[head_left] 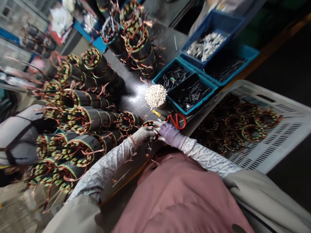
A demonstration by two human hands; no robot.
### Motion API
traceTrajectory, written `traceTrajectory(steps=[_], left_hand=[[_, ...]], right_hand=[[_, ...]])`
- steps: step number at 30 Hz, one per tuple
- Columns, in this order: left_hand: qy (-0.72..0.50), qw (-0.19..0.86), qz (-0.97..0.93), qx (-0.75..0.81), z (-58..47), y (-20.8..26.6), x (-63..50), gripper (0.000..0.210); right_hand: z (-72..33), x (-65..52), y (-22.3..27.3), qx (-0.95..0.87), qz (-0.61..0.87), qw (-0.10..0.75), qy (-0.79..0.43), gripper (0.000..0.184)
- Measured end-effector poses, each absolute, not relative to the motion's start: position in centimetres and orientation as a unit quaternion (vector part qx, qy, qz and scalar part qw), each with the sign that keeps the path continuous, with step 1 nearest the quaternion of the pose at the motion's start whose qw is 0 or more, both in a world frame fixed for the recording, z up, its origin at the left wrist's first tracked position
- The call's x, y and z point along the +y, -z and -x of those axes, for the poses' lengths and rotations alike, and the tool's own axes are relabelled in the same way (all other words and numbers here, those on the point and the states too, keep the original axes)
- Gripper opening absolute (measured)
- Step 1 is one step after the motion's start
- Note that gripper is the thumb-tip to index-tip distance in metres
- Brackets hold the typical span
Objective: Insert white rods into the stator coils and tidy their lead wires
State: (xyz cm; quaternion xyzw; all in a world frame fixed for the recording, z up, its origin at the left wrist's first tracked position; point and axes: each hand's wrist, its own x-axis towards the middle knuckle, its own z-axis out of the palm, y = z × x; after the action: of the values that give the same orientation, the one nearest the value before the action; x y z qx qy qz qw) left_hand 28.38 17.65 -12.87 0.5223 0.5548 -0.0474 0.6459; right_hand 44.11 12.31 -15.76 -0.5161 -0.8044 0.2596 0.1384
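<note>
A motor stator point(148, 123) with copper windings stands at the table's near edge, mostly covered by my hands. My left hand point(143, 136), in a pale glove, is closed with its fingertips pinched at the stator's lead wires. From the other side, my right hand point(170, 133), in a purple glove with bare-looking fingertips, bends its fingers onto the same spot. Exactly what lies between the fingertips is small and blurred. Just beyond my right hand lie red-handled scissors point(177, 121) and a yellow-handled screwdriver point(159, 114). A round bundle of thin white sticks or tubes point(155, 96) stands behind them.
Stacked stators point(85, 119) crowd the left side, with more stacks point(139, 42) at the back. Blue bins point(186, 111) hold black sleeves; an upper bin point(211, 19) holds white pieces. A white crate point(291, 129) of stators sits right. Another person's sleeve point(200, 19) shows behind.
</note>
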Motion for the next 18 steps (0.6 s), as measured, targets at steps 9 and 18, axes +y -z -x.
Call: traceTrajectory(steps=[9, 18], left_hand=[[0.061, 0.604, -0.586, 0.536, -28.7, 11.6, 17.5, 0.015], [0.013, 0.476, -0.677, 0.561, -30.0, 9.9, 16.3, 0.004]], right_hand=[[-44.1, 12.3, 15.7, -0.811, 0.512, 0.129, -0.253, 0.045], [-43.8, 12.4, 15.2, -0.79, 0.533, 0.111, -0.284, 0.044]])
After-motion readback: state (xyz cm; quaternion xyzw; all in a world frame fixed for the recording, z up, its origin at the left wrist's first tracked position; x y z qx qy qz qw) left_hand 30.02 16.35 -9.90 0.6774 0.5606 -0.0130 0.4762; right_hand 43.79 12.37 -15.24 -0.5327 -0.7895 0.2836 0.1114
